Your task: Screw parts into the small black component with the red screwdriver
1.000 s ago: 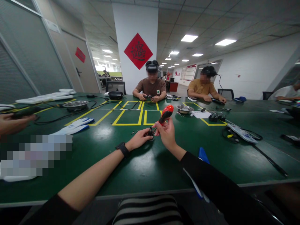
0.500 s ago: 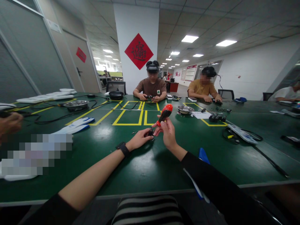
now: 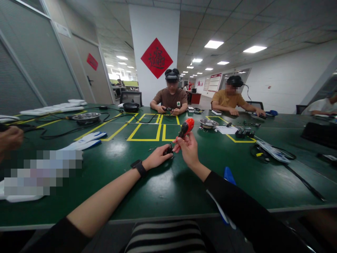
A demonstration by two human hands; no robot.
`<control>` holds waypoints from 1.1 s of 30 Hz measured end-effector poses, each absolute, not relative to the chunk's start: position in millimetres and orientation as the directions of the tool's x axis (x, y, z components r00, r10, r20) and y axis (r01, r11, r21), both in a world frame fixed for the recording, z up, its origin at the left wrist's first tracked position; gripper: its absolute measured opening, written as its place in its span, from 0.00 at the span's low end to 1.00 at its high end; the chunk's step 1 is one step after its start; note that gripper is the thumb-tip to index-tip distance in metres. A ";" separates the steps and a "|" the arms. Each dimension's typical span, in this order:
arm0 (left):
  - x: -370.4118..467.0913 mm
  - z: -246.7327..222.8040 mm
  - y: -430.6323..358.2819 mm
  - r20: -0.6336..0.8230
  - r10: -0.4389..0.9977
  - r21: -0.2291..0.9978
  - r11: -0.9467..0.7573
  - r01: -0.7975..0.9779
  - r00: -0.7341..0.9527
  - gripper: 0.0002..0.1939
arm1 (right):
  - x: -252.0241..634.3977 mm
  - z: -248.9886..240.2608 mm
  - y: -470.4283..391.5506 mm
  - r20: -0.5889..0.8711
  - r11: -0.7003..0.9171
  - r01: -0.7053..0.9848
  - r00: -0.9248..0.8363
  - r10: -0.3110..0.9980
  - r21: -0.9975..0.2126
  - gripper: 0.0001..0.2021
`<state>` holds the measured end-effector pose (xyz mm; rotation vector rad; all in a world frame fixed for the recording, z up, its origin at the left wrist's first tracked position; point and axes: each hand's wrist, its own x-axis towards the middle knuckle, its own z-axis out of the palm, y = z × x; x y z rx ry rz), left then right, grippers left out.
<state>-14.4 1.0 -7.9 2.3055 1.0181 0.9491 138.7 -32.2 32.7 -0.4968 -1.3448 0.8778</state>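
Screwdriver (image 3: pixel 186 128) in closed right hand (image 3: pixel 190 150), 1 dark part (image 3: pixel 170 149), perhaps metal, in closed left hand (image 3: pixel 156 157)

Place: looks like an open-plan office, partly used as a workshop.
Ceiling (image 3: pixel 255 24): tiled, set with flat light panels (image 3: pixel 214 44).
Background: furnished with a red desk (image 3: pixel 195 98) and low green partitions (image 3: pixel 133 83).
Table (image 3: pixel 158 196): long, green, marked with yellow tape (image 3: pixel 143 140), shared by several people (image 3: pixel 171 97), set with metal bowls (image 3: pixel 86 117).
Screwdriver (image 3: pixel 186 128): red and black, a workshop tool.

The screwdriver (image 3: pixel 187 127) is held right of the part (image 3: pixel 167 151); behind, on the table (image 3: pixel 163 198), a bowl (image 3: pixel 209 126) is set
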 end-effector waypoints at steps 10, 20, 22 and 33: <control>-15.3 -10.5 3.6 0.399 0.761 0.600 -0.639 0.481 0.512 0.11 | 138.3 32.4 -32.4 0.640 0.618 -0.234 -0.019 0.768 -0.750 0.11; -15.7 -12.4 4.8 0.396 0.766 0.591 -0.635 0.497 0.507 0.14 | 140.1 31.2 -31.2 0.646 0.628 -0.215 -0.014 0.764 -0.748 0.11; -15.4 -11.6 4.5 0.402 0.758 0.590 -0.643 0.488 0.513 0.12 | 139.8 30.8 -30.8 0.647 0.630 -0.214 -0.014 0.763 -0.747 0.10; -16.3 -8.2 3.1 0.369 0.767 0.652 -0.616 0.442 0.525 0.11 | 140.2 30.5 -31.7 0.627 0.601 -0.240 -0.044 0.778 -0.762 0.12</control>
